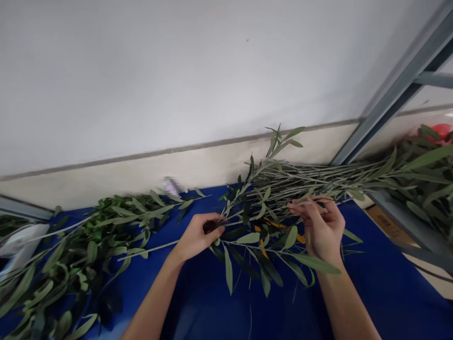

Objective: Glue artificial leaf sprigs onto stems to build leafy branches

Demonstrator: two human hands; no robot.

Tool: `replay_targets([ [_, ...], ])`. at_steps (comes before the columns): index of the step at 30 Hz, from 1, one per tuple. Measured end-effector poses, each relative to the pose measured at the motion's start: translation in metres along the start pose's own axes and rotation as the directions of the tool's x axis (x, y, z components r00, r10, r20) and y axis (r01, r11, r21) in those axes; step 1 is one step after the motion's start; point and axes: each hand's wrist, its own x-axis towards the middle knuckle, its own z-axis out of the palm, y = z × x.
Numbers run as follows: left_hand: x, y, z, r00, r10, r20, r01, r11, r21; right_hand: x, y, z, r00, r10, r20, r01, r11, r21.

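Left hand [201,235] grips leafy sprigs [248,238] — right hand [324,229] near piled stems [293,177].

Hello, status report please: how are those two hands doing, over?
Left hand closed on leafy branch. Right hand fingers curled, hold unclear. Long stems lie behind; leaf crosses before right wrist.

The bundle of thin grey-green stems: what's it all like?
The bundle of thin grey-green stems looks like plant cuttings. It lies sideways on the blue tabletop beside the cream lower wall, mostly bare, with narrow green leaves toward the right. A leafy green branch crosses its left end. The person's bare right hand is at its near edge; touching is unclear.
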Motion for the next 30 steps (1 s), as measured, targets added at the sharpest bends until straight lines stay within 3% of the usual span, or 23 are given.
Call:
replay_targets([
  [14,0.003,0.001,-0.002,1.0,-0.002,-0.023,0.002,1.0,0.001,0.006,0.001,-0.006,1.0,0.008,0.013,-0.008,0.999,0.033],
  [25,0.003,-0.003,-0.005,0.999,0.013,-0.035,-0.012,1.0,0.021,0.007,0.007,-0.011,0.997,0.026,0.069,-0.021,0.998,-0.065],
  [30,0.004,-0.004,-0.006,1.0,0.005,-0.028,-0.005,1.0,0.017,0.007,0.007,-0.012,0.997,-0.023,0.078,0.029,0.996,-0.084],
])
